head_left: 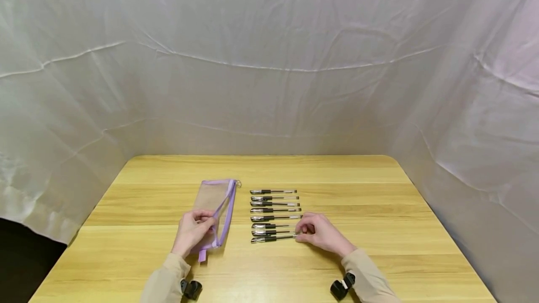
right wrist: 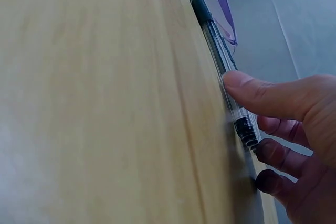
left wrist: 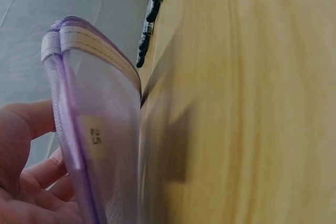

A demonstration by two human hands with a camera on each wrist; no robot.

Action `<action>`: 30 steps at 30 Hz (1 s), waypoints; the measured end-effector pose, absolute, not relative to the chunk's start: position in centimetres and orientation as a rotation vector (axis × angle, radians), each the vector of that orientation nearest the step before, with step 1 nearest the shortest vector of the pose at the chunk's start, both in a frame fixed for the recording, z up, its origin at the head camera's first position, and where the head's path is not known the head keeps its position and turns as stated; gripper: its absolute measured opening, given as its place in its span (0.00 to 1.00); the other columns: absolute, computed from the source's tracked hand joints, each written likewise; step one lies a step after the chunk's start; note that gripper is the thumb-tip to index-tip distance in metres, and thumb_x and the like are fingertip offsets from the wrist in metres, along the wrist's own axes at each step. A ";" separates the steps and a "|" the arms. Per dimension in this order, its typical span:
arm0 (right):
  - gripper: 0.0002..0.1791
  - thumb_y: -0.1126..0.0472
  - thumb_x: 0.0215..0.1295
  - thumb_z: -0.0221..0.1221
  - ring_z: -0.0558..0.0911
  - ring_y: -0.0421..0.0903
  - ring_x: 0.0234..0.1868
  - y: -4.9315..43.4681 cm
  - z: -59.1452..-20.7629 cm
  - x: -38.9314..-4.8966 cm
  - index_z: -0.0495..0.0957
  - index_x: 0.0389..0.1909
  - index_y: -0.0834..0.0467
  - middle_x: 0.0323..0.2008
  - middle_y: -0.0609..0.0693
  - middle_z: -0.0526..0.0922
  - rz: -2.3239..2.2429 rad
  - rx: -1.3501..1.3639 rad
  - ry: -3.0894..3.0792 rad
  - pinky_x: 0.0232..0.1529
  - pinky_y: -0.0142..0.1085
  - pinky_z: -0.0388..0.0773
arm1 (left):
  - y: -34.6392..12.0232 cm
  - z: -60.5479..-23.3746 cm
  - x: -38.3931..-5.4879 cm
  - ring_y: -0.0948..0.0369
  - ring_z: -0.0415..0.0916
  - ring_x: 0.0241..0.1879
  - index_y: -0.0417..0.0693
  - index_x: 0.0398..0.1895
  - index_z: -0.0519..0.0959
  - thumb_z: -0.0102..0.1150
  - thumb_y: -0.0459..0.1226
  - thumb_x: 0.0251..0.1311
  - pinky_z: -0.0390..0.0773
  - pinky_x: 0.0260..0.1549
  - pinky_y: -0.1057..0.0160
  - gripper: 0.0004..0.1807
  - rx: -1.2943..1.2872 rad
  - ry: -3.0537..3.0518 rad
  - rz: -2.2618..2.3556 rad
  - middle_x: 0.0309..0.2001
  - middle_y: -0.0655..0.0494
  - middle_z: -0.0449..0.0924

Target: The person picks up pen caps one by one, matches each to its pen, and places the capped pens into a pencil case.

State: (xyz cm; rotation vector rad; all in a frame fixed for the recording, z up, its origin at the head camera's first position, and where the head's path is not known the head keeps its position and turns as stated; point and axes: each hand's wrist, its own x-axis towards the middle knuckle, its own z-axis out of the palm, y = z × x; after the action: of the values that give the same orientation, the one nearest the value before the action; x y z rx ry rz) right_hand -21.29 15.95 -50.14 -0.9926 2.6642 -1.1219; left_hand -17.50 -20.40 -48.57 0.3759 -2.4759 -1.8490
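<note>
My left hand (head_left: 194, 230) pinches the opening edge of a mesh zipper pouch (head_left: 205, 194) with purple trim, which lies left of the pens. The opening gapes a little along its right side. In the left wrist view, the pouch's see-through mesh (left wrist: 118, 124) shows a label (left wrist: 94, 137) reading 25. Several black-grip gel pens (head_left: 269, 210) with clear barrels lie in a row, caps to the left. My right hand (head_left: 322, 233) pinches the right end of the nearest pen (head_left: 265, 239). The thumb presses on this pen's barrel (right wrist: 212, 38) in the right wrist view; other fingertips are partly hidden behind it.
A wooden table (head_left: 379, 265) carries everything. Grey-white cloth (head_left: 261, 97) hangs around its back and sides. A small metal ring (head_left: 238, 183) sits at the pouch's far corner, and a purple tab (head_left: 202, 256) sticks out at its near end.
</note>
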 end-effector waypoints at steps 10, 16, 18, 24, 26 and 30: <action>0.07 0.61 0.54 0.73 0.68 0.33 0.27 15.8 -50.0 -21.2 0.84 0.31 0.53 0.26 0.45 0.75 -1.116 -0.946 2.655 0.28 0.23 0.66 | -20.5 -48.6 -17.3 0.63 0.80 0.23 0.28 0.43 0.82 0.62 0.26 0.56 0.82 0.25 0.70 0.12 0.379 -2.502 -1.821 0.32 0.45 0.85; 0.07 0.61 0.54 0.73 0.68 0.34 0.26 15.8 -50.0 -21.2 0.84 0.31 0.52 0.26 0.45 0.75 -1.107 -0.940 2.643 0.28 0.23 0.66 | -20.5 -48.6 -17.3 0.63 0.80 0.24 0.28 0.42 0.82 0.61 0.26 0.56 0.82 0.26 0.70 0.11 0.380 -2.504 -1.823 0.32 0.45 0.85; 0.07 0.61 0.55 0.73 0.68 0.34 0.27 15.8 -50.0 -21.3 0.84 0.31 0.52 0.26 0.44 0.75 -1.103 -0.936 2.640 0.28 0.23 0.66 | -20.5 -48.6 -17.3 0.63 0.80 0.24 0.28 0.42 0.82 0.61 0.26 0.56 0.83 0.26 0.70 0.11 0.380 -2.499 -1.833 0.32 0.45 0.85; 0.06 0.61 0.55 0.73 0.70 0.33 0.28 15.6 -49.8 -21.2 0.85 0.32 0.53 0.26 0.42 0.74 -1.069 -0.917 2.640 0.29 0.24 0.69 | -20.6 -48.7 -17.4 0.62 0.81 0.25 0.27 0.43 0.82 0.60 0.25 0.56 0.83 0.26 0.70 0.12 0.379 -2.482 -1.865 0.32 0.46 0.85; 0.06 0.61 0.55 0.72 0.70 0.33 0.28 15.6 -49.8 -21.2 0.85 0.32 0.52 0.26 0.40 0.74 -1.048 -0.921 2.649 0.30 0.24 0.70 | -20.6 -48.8 -17.4 0.62 0.81 0.25 0.27 0.43 0.82 0.60 0.25 0.56 0.83 0.26 0.70 0.12 0.379 -2.479 -1.871 0.32 0.46 0.85; 0.05 0.60 0.55 0.72 0.69 0.32 0.28 15.5 -49.8 -21.1 0.85 0.32 0.52 0.26 0.38 0.73 -1.001 -0.950 2.678 0.31 0.25 0.70 | -20.6 -48.8 -17.3 0.62 0.81 0.24 0.27 0.43 0.82 0.61 0.26 0.56 0.83 0.26 0.69 0.12 0.382 -2.478 -1.874 0.32 0.46 0.85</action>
State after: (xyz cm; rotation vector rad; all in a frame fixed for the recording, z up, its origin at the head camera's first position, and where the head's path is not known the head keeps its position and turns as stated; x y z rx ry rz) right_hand -21.08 15.48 -49.78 -0.9501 2.6776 -1.0014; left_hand -17.31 -20.61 -48.76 0.3824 -2.4780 -1.8744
